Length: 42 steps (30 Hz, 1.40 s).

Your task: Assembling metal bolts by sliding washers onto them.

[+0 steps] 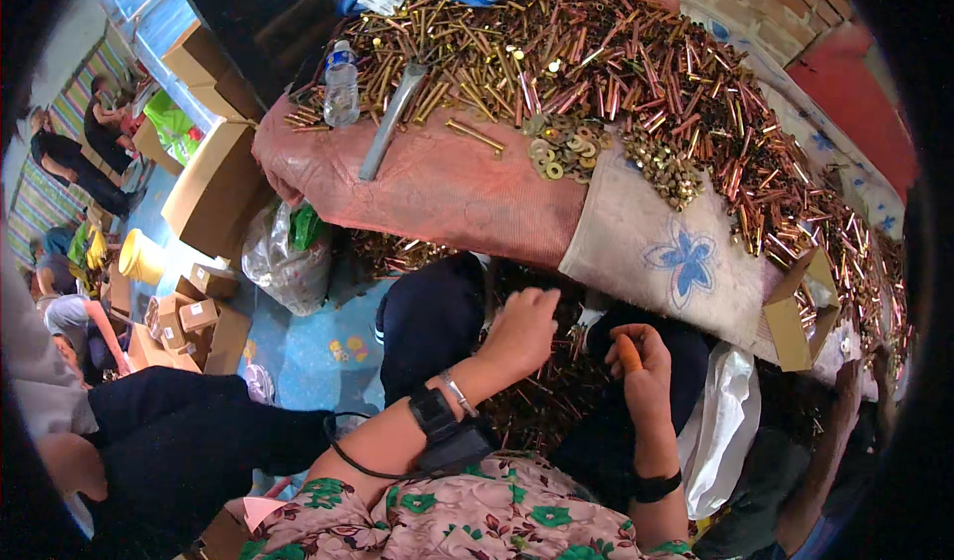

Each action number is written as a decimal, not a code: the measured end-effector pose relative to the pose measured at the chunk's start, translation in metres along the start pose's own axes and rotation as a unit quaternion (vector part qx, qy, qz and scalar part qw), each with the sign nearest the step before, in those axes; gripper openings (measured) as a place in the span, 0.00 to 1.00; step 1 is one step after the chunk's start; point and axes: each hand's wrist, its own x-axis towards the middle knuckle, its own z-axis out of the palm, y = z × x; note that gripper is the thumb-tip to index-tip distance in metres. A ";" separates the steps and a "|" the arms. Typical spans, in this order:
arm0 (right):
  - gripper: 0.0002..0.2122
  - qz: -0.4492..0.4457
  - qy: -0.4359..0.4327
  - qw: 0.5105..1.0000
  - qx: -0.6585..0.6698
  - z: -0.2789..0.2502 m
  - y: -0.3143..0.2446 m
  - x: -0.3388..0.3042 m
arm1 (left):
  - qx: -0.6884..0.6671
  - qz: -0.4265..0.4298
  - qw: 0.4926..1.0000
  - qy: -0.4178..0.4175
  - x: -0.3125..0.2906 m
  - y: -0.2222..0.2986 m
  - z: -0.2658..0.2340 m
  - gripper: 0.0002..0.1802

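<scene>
Ahead and left of the hands, a water bottle (341, 103) stands against the heap of bolts (457, 48) on the tabletop (447, 182); sliding metal could tip it. The cord (360, 471) looping off the left forearm might snag. The left hand (519, 336) bends downward, fingers drawn in, its contents hidden; loose bolts (542, 401) lie below, between both hands, and a hurried pinch might drop some. Ahead, washers (564, 148) and nuts (664, 172) nearly meet, so a careless sweep could mix them. The right hand (644, 366) curls loosely; whether it holds anything cannot be told. Right of it, an open box (792, 317) sits near the edge, where a bump could topple it.
</scene>
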 end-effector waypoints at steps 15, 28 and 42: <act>0.04 -0.137 -0.043 0.978 -0.149 0.016 -0.057 0.109 | 0.209 -0.027 0.966 0.149 0.138 -0.034 -0.029 0.27; 0.11 -0.383 -0.002 0.853 -0.354 0.077 -0.060 0.190 | 0.110 0.008 0.979 0.169 0.154 -0.051 -0.046 0.20; 0.10 -0.338 -0.005 0.860 -0.381 0.082 -0.051 0.199 | 0.271 -0.096 0.937 0.198 0.195 -0.095 -0.080 0.12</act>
